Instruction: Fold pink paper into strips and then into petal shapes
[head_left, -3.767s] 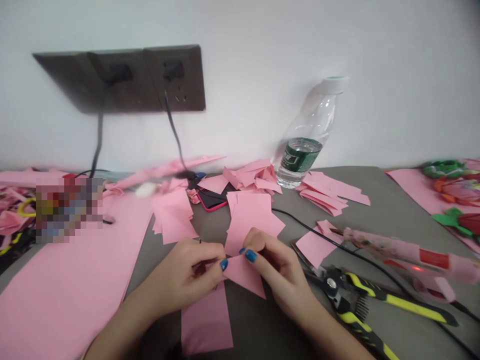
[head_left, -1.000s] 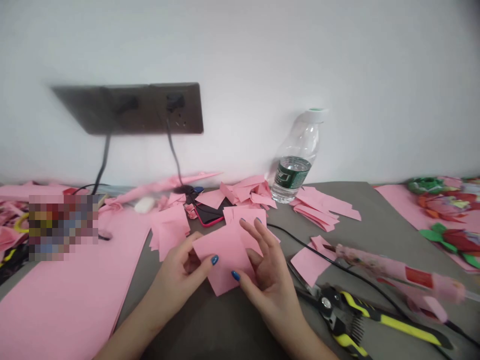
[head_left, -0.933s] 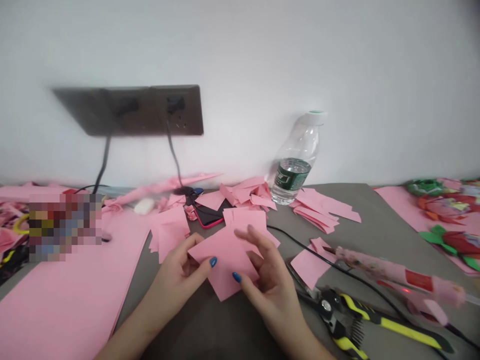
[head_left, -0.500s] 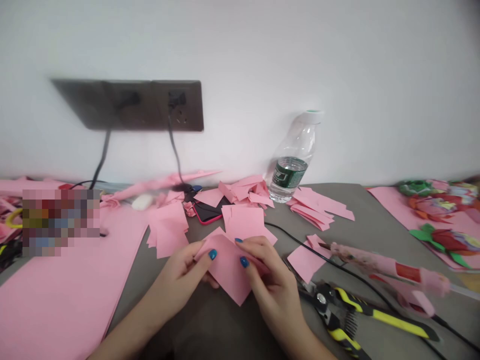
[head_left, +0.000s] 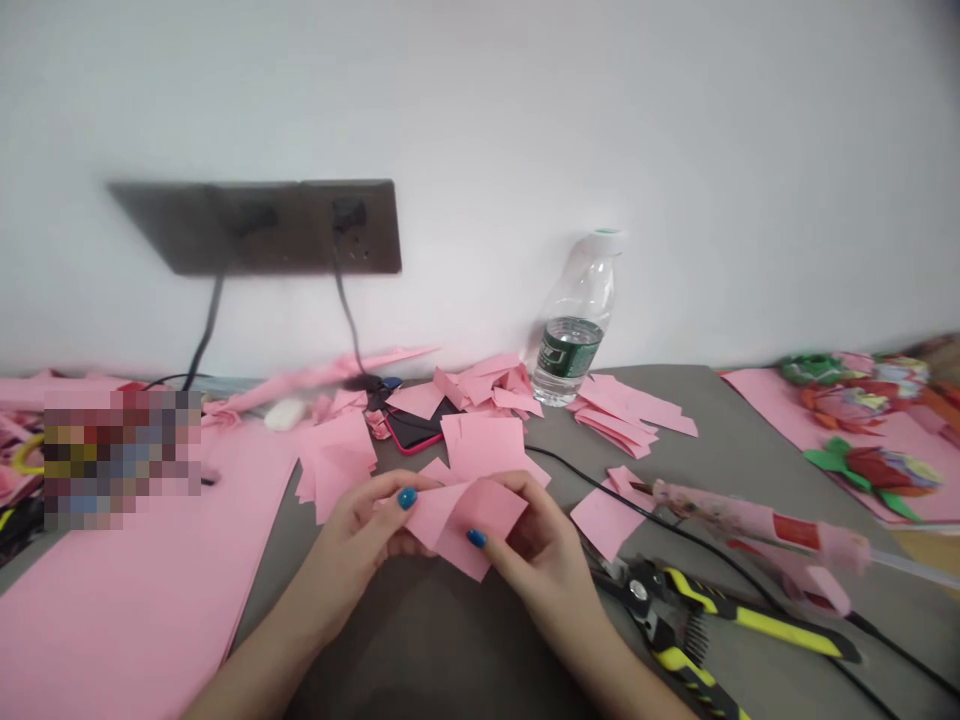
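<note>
Between my two hands is a small pink square of paper [head_left: 461,555], bent so that its right side curls over toward the middle. My left hand [head_left: 375,525] pinches its left corner between thumb and fingers. On the other side, my right hand [head_left: 536,545] grips the curled part, thumb on the near face and fingers behind. Just beyond the hands lie more pink squares [head_left: 486,447] and a loose pile of them [head_left: 337,460]. A phone with a pink rim [head_left: 412,432] is partly covered by paper scraps.
On the right lie yellow-and-black pliers [head_left: 652,600], a pink glue gun [head_left: 757,520] with its black cable [head_left: 600,480], and paper flowers [head_left: 889,468]. A water bottle [head_left: 570,345] leans on the wall. Large pink sheets [head_left: 165,590] cover the left side, below a wall socket [head_left: 300,230].
The paper square lay flatter before; its right side is now curled up and over. My right hand has turned with it, its thumb shifting left. The view has moved slightly.
</note>
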